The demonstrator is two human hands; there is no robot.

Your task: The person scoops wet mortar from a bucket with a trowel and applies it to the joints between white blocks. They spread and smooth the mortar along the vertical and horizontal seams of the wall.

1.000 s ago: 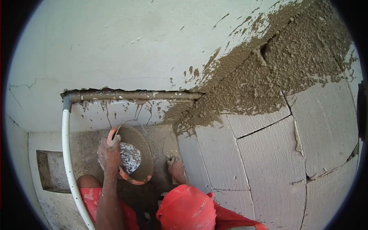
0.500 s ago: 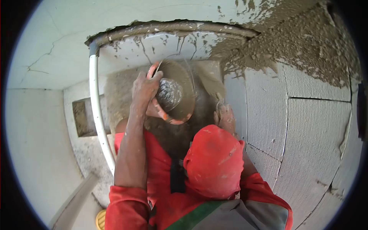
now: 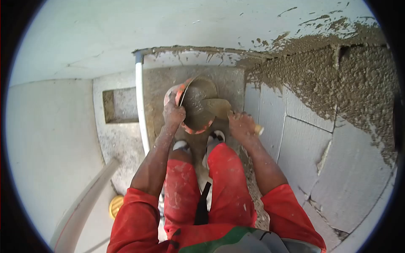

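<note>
A mortar-smeared bucket with an orange rim is tilted on its side in front of me, its mouth turned toward the right. My left hand is closed on the near-left part of its rim. In my right hand is a trowel, the pale end of its handle sticking out past the little-finger side. The mortar-coated blade reaches into the bucket's mouth. Wet grey mortar coats the bucket's inner wall.
A white pipe rises at the left and meets a mortar-filled groove in the wall. Wet mortar covers the upper part of the block wall on the right. A yellow round object lies low at the left, near a thicker pipe.
The trowel has swung left from beside the block wall to the bucket's mouth. My red-capped head has left the view, and both legs and shoes now show. The left hand keeps hold of the bucket.
</note>
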